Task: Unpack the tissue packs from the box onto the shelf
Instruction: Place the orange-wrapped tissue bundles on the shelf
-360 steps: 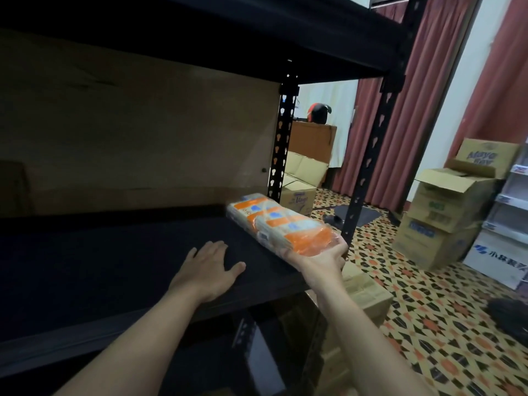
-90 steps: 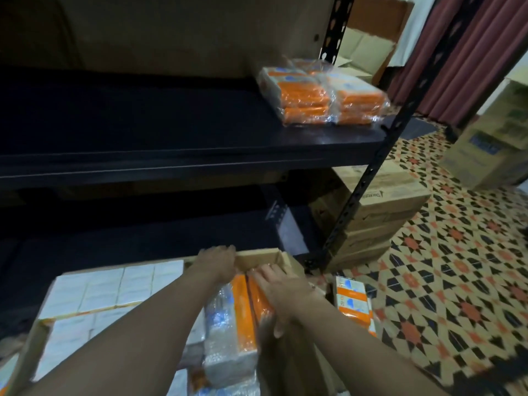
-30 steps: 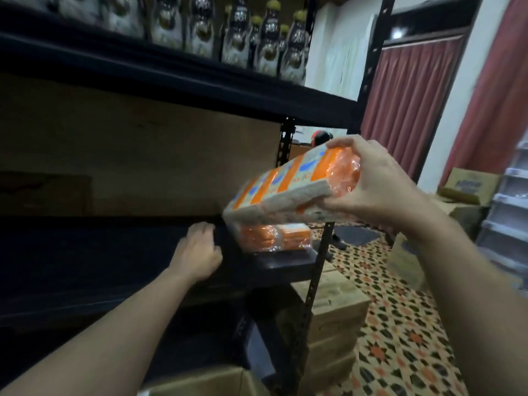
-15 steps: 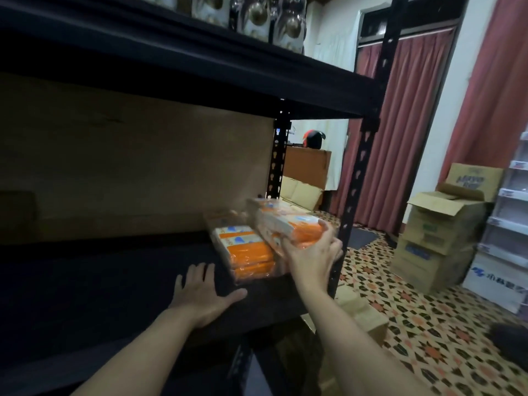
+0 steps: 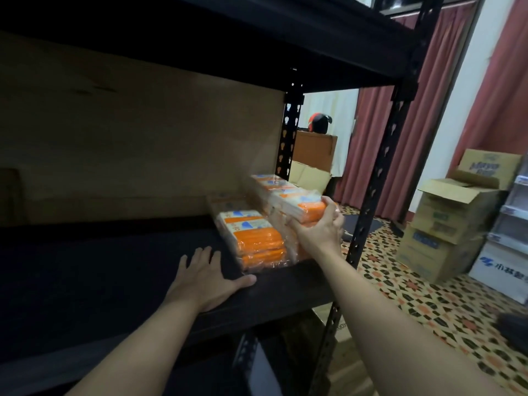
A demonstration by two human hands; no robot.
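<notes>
- Since half a second ago, my right hand (image 5: 320, 230) has carried its pack (image 5: 297, 202) a little further in over the shelf's (image 5: 114, 281) right end. My left hand (image 5: 204, 277) has stayed put.
- Nearest, the left hand lies flat on the shelf's front edge, fingers spread, holding nothing.
- Just beyond it, the right hand grips the near end of the pack, thumb on top and fingers curled around its right side.
- I judge this the placing step. The pack sits over a lower pack (image 5: 298, 251), and I cannot tell if it rests fully on it.
- Next I'd settle it square on that one and let go, without nudging the side pack (image 5: 251, 238) just beside it.
- After that it's back to the box, which is out of view.
- The pack is a soft brick in glossy, wrinkled clear film, white on top with orange bands and small blue marks.
</notes>
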